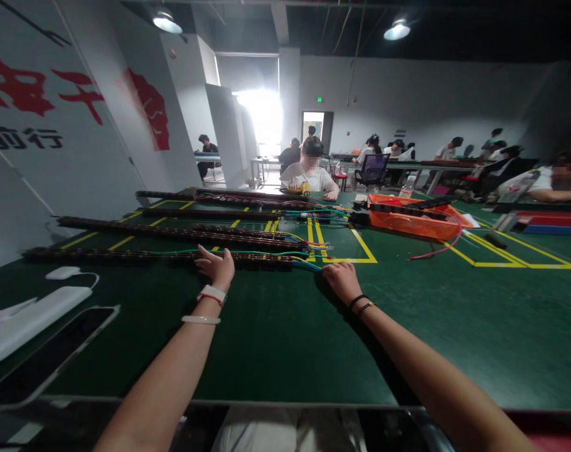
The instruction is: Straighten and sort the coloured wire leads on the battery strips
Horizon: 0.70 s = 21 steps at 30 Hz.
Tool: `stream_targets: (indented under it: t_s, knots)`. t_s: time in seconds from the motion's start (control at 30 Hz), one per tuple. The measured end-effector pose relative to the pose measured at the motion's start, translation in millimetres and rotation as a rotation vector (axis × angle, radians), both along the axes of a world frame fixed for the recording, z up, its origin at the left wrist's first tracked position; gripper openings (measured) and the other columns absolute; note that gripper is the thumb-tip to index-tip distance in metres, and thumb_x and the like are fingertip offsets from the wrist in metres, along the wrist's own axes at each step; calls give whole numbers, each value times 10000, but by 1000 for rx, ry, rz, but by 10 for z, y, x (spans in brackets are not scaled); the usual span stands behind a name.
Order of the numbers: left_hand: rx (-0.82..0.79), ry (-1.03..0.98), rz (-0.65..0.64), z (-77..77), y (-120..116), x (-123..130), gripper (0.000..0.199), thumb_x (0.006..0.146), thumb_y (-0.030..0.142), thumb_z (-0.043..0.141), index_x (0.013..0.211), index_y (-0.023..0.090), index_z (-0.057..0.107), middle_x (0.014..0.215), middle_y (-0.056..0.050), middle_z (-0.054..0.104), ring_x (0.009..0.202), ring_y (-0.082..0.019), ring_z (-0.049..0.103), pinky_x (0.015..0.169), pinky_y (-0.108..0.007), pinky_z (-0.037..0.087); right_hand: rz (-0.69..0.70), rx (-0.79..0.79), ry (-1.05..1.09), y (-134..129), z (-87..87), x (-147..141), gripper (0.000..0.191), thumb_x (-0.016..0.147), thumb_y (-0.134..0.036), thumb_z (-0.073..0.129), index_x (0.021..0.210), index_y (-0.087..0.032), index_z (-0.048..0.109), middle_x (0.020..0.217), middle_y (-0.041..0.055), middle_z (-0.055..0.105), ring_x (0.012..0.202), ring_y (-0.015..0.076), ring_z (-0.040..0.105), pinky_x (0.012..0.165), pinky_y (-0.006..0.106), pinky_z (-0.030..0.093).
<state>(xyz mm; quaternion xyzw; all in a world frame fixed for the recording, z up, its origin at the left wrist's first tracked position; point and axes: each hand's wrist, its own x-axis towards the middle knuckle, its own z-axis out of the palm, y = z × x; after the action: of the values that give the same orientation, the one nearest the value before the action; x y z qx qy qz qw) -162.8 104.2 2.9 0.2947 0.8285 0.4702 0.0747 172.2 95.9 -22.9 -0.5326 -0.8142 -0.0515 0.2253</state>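
A long black cable chain (125, 255) lies across the near part of the green table, with a green wire (172, 252) running along its top. My left hand (217, 269) is over this chain, fingers apart and thumb raised; whether it touches the chain is hard to tell. Blue and green wires (308, 264) come out of the chain's right end. My right hand (341, 279) has its fingers closed on the ends of these wires, just above the tabletop. The fingertips are partly hidden.
Beyond lie more cable chains (172, 232) with loose wires. An orange bin (403, 225) holding black chain pieces stands at the right. On the left are a phone (54, 351) and a white power strip (41, 320). A person (314, 174) sits across the table (276, 351).
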Motion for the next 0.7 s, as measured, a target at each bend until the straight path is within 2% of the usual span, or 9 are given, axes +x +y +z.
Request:
stream_targets:
  t_s: [0.13,0.27,0.37,0.57,0.7]
  knots:
    - [9,58,-98,-4,-13,-111,779,833,469,444,1456,147,104,1470,-255,209,1384,-389,77,1082,-568,96,34,17,-12,-32,16,-40,213,918,-273,470,938,-205,671,959,55,665,961,200,525,902,345,294]
    - [16,128,-216,-10,14,-250,757,848,440,426,1461,154,85,1464,-220,262,1382,-361,139,1089,-529,152,69,31,-45,-67,26,-66,239,930,-265,442,891,-194,666,913,60,658,938,193,524,914,336,292]
    - [-13,152,-216,-2,32,-248,785,827,401,468,1455,112,97,1458,-223,279,1367,-362,198,1100,-508,138,101,33,-27,-85,24,-47,209,915,-239,461,896,-194,664,911,55,655,931,186,527,928,327,294]
    - [-102,203,-154,3,0,-141,769,833,384,460,1439,45,131,1444,-279,260,1379,-410,56,1077,-579,71,131,20,39,-130,23,26,158,865,-188,525,925,-213,669,946,38,660,974,184,533,941,319,299]
    - [-80,163,-156,-24,24,-167,775,844,437,427,1438,51,113,1441,-287,253,1374,-392,135,1083,-552,117,122,10,46,-131,44,32,171,863,-181,523,942,-212,671,969,45,663,1003,190,534,943,326,299]
